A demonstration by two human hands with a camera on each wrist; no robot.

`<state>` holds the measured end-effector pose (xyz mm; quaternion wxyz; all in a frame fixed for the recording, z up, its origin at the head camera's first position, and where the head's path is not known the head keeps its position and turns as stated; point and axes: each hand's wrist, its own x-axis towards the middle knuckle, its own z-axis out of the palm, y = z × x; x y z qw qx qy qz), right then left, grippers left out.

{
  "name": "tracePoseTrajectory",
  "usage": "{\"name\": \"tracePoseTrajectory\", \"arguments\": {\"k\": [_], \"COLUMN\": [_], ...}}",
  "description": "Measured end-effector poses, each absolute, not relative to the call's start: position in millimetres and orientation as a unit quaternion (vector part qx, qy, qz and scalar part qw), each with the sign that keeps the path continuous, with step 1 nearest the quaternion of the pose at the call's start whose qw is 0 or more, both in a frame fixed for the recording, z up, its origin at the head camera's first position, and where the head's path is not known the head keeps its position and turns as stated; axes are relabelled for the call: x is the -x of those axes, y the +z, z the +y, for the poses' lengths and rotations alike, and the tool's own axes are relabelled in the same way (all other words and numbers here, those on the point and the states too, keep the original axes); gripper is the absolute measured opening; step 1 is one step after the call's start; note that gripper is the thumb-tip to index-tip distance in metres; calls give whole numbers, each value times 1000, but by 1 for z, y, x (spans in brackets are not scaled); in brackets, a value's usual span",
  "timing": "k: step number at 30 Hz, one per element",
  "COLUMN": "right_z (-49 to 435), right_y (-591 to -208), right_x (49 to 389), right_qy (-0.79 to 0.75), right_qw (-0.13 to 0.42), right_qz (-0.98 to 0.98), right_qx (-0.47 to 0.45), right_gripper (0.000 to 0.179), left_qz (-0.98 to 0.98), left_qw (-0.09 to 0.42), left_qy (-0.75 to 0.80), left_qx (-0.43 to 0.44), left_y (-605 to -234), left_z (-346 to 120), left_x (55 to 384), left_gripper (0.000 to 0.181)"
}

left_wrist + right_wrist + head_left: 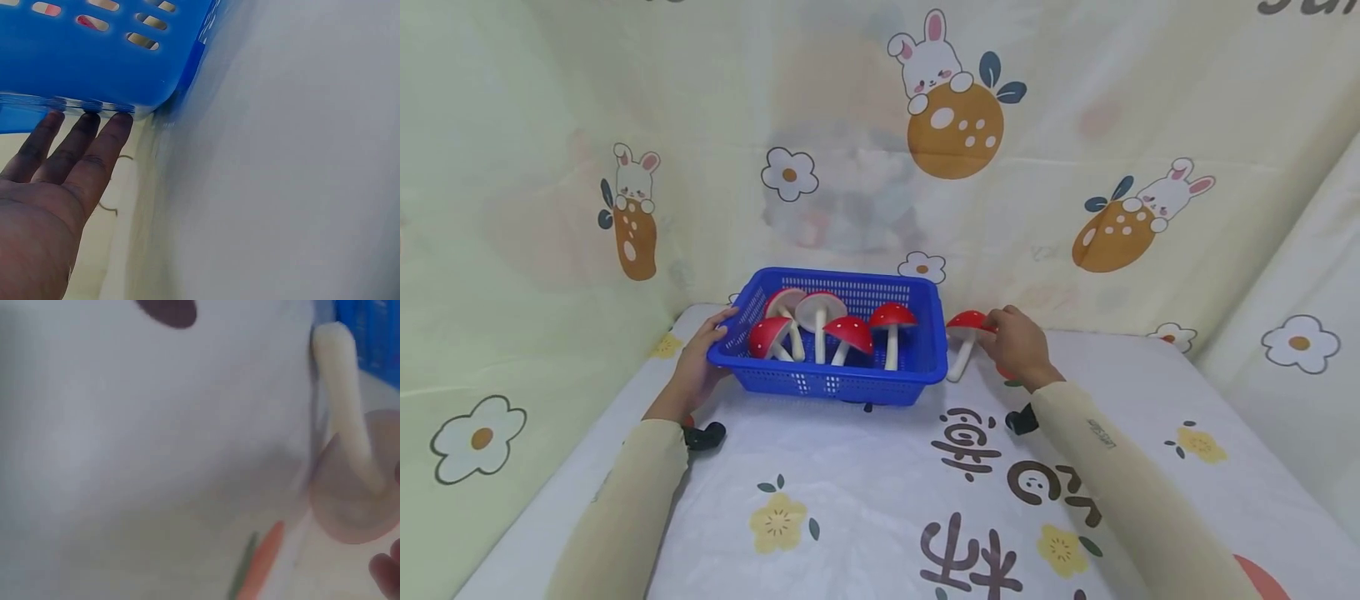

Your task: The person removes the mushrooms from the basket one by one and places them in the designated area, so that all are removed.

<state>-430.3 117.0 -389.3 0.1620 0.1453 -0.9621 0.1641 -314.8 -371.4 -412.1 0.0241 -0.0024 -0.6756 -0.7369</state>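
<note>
A blue plastic basket (pixel 850 385) with slotted sides holds several toy mushrooms (pixel 892 317) with red, white-dotted caps and white stems. At its left end is my left hand (pixel 696 367); its straight fingers (pixel 97 159) touch the basket's outer side in the left wrist view. The left thumb is hidden there. Just outside the basket's right end, another toy mushroom (pixel 964 346) leans with its stem down toward the table. My right hand (pixel 1021 346) pinches that mushroom's cap at its right edge. In the right wrist view the pale cap underside (pixel 356 506) shows, with fingertips (pixel 384 575) at the frame's edge.
A white printed cloth (pixel 865 483) with flowers and dark lettering covers the table. Behind it hangs a pale curtain (pixel 850 217) printed with rabbits and flowers. More cloth rises at the left and right sides.
</note>
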Motion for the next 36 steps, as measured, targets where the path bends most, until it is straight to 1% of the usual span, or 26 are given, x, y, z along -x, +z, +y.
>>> {"name": "tracePoseTrajectory", "arguments": {"k": [3, 8, 13, 16, 19, 23, 26, 28, 32, 34, 36], "right_z": [113, 92, 50, 21, -8, -40, -57, -64, -72, -73, -74], "right_y": [-381, -360, -339, -334, -333, -334, -339, -343, -352, -356, -359], "right_x": [423, 407, 379, 363, 354, 355, 363, 371, 384, 389, 393], "right_qy": [152, 181, 226, 237, 263, 317, 345, 351, 336, 315, 285], "right_qw": [161, 155, 143, 143, 133, 85, 46, 29, 1, -21, -47], "right_qz": [-963, -955, -938, -928, -921, -917, -918, -920, -931, -940, -951], "right_qx": [-156, -176, -219, -247, -253, -228, -192, -173, -143, -126, -108], "right_gripper": [31, 29, 27, 26, 24, 25, 26, 28, 40, 46, 48], "left_qz": [-673, -675, -681, -679, -672, -662, -663, -665, -670, -671, -671], "left_qw": [23, 17, 17, 19, 18, 16, 16, 17, 19, 19, 19], "left_qy": [-739, -737, -732, -734, -740, -749, -749, -746, -742, -741, -741], "left_qx": [3, 5, 0, 2, 8, 12, 13, 15, 10, 9, 9], "left_y": [-412, -411, -409, -408, -409, -409, -409, -410, -410, -409, -408], "left_z": [-372, -373, -372, -372, -373, -371, -370, -370, -371, -372, -372], "left_x": [315, 315, 316, 317, 316, 314, 312, 312, 312, 312, 314], "left_gripper": [47, 48, 48, 48, 47, 47, 48, 49, 48, 48, 48]}}
